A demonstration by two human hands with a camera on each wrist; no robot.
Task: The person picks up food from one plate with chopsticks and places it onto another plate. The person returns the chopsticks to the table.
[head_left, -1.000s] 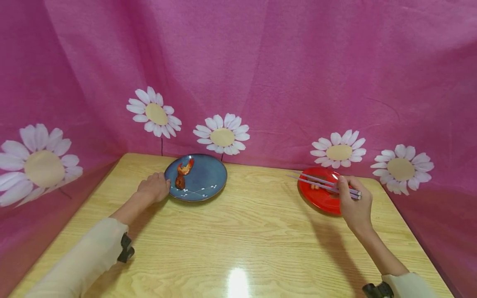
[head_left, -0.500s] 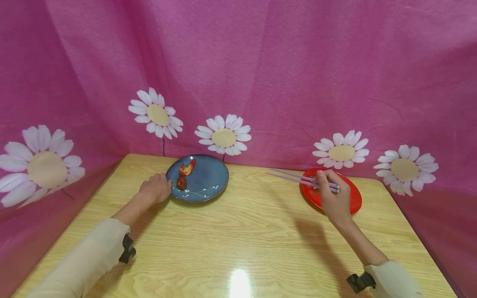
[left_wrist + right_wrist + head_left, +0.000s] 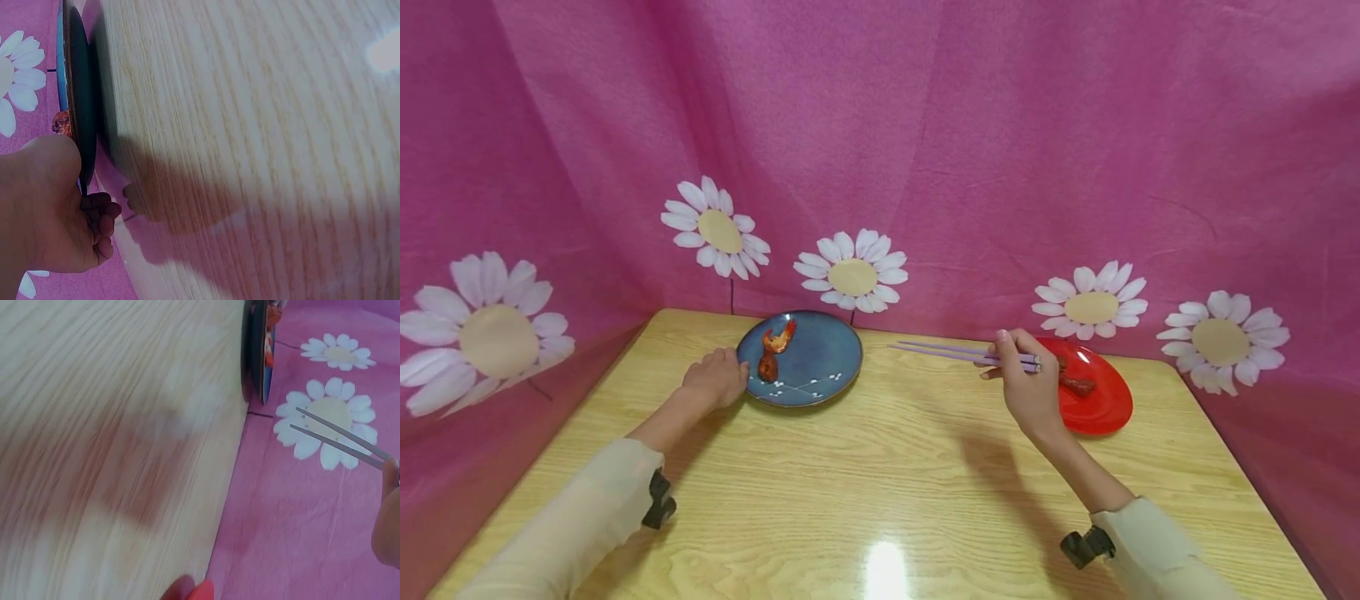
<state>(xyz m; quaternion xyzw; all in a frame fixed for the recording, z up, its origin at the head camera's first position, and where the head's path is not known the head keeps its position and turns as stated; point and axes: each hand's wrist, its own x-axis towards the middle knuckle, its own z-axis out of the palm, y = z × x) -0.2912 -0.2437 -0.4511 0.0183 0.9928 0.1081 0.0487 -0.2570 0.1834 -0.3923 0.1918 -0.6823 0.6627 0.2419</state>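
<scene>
The left arm reaches forward and inward, its hand point(image 3: 718, 379) at the near-left rim of the blue plate point(image 3: 812, 350), fingers curled on the edge. The right arm slants forward and leftward; its hand point(image 3: 1028, 390), raised above the surface point(image 3: 865, 467) just left of the red plate point(image 3: 1108, 404), has its fingers pinching 2 chopsticks point(image 3: 946, 351), tips slightly parted, pointing toward the blue plate.

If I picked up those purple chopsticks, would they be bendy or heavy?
The purple chopsticks are probably stiff: they stick out straight from the right hand without sagging. They look thin, so they're likely light. Their smooth surface might be slippery, too.
</scene>
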